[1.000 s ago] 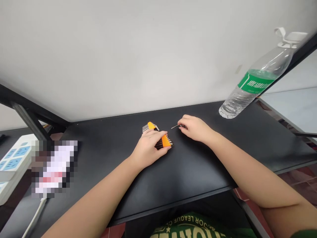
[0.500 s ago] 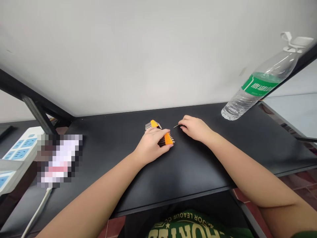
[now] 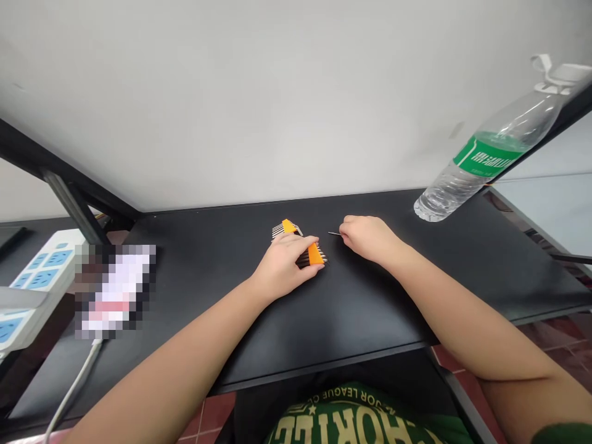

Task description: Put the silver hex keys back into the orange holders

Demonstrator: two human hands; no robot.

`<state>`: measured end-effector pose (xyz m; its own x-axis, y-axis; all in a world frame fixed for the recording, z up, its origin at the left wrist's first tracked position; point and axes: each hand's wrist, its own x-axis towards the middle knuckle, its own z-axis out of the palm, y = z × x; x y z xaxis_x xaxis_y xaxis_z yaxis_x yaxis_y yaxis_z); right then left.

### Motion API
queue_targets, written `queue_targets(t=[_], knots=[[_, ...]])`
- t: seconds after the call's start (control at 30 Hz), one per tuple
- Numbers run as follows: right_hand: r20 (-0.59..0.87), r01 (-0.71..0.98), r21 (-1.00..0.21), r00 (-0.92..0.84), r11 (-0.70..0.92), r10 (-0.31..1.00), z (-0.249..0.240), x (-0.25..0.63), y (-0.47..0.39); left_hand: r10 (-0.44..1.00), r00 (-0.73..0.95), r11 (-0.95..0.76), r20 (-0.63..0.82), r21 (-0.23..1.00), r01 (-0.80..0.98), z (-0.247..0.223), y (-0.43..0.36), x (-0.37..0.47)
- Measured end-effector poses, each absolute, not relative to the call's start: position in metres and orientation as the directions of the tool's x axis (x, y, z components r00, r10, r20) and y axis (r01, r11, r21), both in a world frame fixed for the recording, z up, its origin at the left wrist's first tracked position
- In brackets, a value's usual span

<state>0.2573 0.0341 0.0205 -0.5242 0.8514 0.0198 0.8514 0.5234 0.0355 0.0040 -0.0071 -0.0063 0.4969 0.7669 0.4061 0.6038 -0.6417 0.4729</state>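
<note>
My left hand [image 3: 284,265] is closed around a hex key set with an orange holder [image 3: 316,254], resting on the black tabletop. Several metal key ends stick out on both sides of the holder, and a bent key [image 3: 298,230] shows at its far end. The palm and fingers hide the set's middle. To the right, my right hand [image 3: 367,235] is curled shut, pinching a thin dark hex key [image 3: 334,234] whose tip points left toward the set. The rest of that key is hidden in the fist. A short gap separates the two hands.
A large water bottle [image 3: 485,154] with a green label stands at the back right. On the left lie a blurred-out phone [image 3: 115,290] with a white cable [image 3: 74,388] and a white power strip [image 3: 44,277]. A pale wall [image 3: 277,105] borders the table [image 3: 370,308] behind.
The right hand has curled tighter and turned a little, and the key in it now lies flatter, its tip slightly farther right. My left hand keeps its hold on the set.
</note>
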Motion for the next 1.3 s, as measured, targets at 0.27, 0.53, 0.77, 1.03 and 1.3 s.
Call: queue_targets(t=[0.27,0.53,0.77,1.03,1.3], knots=[[0.08,0.861,0.023,-0.509,0.509,0.857,0.019,0.255,0.031,0.759,0.493,-0.65,0.425,0.457,0.607,-0.004,-0.008,0.004],[0.193,0.636,-0.404,-0.643,0.658,0.741,0.024,0.251,0.024,0.733,0.504,-0.679,0.457,0.447,0.582,-0.008,-0.005,0.003],[0.286,0.553,-0.41,-0.678,0.726,0.677,0.024,0.252,0.02,0.709,0.496,-0.701,0.501,0.428,0.57,-0.008,-0.006,0.004],[0.315,0.58,-0.298,-0.69,0.758,0.651,0.028,0.255,0.017,0.718,0.49,-0.692,0.495,0.424,0.585,-0.009,-0.006,0.003],[0.321,0.62,-0.098,-0.721,0.778,0.615,0.029,0.255,0.009,0.7,0.509,-0.704,0.5,0.366,0.609,-0.011,-0.005,0.002]])
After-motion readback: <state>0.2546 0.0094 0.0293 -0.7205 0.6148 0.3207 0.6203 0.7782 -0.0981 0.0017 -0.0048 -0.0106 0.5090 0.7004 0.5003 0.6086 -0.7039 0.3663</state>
